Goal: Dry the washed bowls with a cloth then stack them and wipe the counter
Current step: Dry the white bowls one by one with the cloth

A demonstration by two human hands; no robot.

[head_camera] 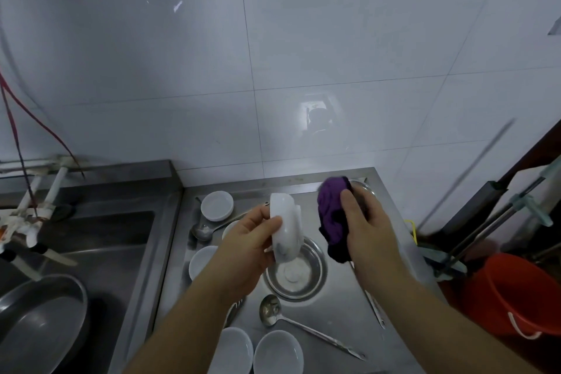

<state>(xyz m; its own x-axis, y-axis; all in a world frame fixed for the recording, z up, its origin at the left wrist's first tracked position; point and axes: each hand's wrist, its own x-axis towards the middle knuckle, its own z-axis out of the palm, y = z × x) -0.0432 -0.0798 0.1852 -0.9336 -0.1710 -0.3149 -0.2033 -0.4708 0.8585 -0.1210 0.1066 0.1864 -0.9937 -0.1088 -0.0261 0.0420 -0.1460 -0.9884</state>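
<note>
- Left hand (249,240) grips white bowl (285,231) on edge, above the steel basin (296,273)
- Right hand (361,222) clutches purple cloth (331,212) just right of the bowl, apart from it
- Advice: push cloth inside, turn bowl steadily, then stack by the basin

Your two bare forearms reached up from the bottom edge, drawing closer together toward the hands. Your left hand (247,241) was raised in front of you, thumb lying across the near face of a white bowl (287,229) held on edge, the other fingers curled behind it. Your right hand (365,223) was level with it and just beside it, back toward you, fingers wrapped round a bunched purple cloth (332,215). The hands did not touch.
</note>
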